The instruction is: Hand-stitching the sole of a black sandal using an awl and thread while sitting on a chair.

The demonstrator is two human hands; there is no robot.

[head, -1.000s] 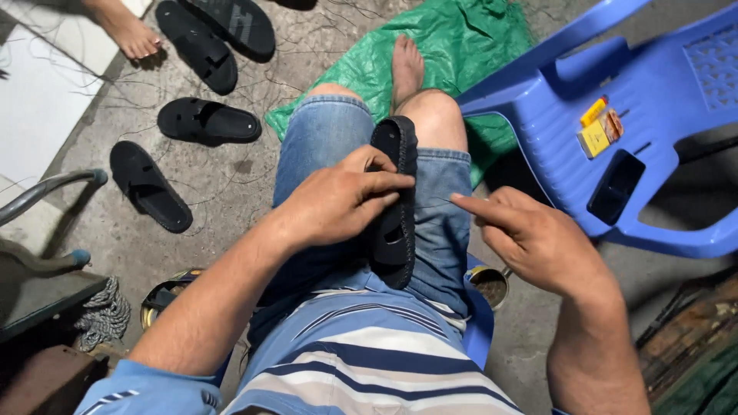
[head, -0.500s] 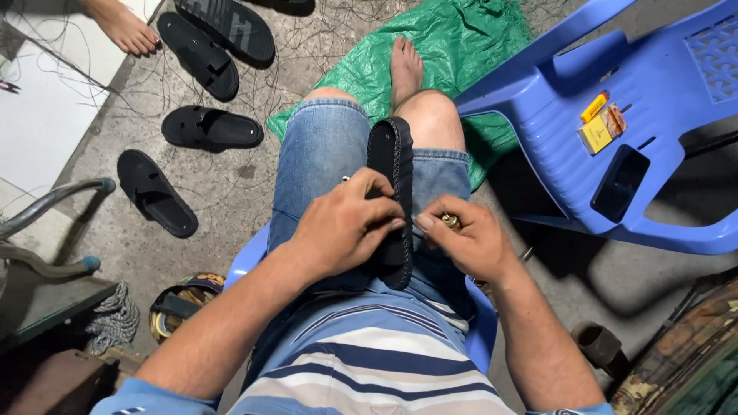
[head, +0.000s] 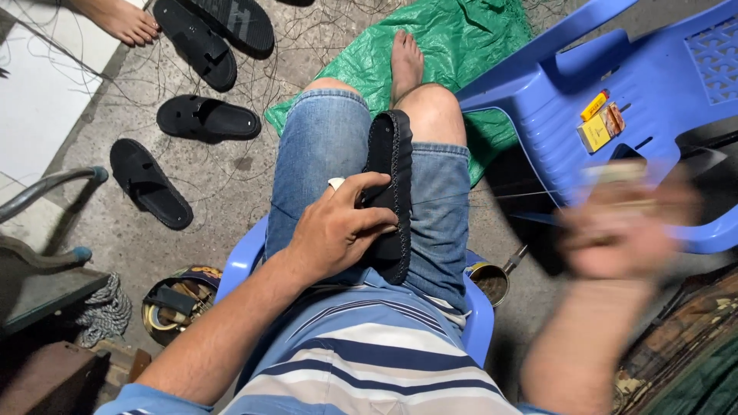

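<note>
Right hand [head: 623, 230] has swung away from the sandal [head: 390, 192].

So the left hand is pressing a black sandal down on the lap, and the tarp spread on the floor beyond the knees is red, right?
Not quite: the tarp is green, not red, as the head view shows. The rest holds: the left hand presses the black sandal down on the lap.
</note>
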